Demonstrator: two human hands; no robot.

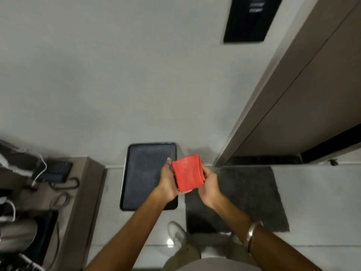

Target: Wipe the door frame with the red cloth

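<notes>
Frame is motion-blurred, fine detail soft. Both forearms are cut off at the bottom edge; only one pale shoe point(176, 234) shows, the other foot is hidden behind the right arm. Fingers of both hands are mostly covered by the red cloth point(188, 174), folded into a thick pad and held in the air in front of the body. Left hand point(168, 181) cups it from below and the left side, thumb up along its edge; right hand point(208, 185) grips the right edge, a metal bangle point(252, 232) on that wrist. Door frame point(273, 85) runs diagonally at right, well apart from the cloth, top cut off. Below the hands: pale glossy floor, a black tray point(136, 173) against the wall, a grey mat point(254, 192) at the doorway. Left: a counter point(82, 192) with a phone point(55, 171), cables and a kettle point(17, 234), partly cropped. Dark wall panel point(252, 20) at top, markings unreadable.
</notes>
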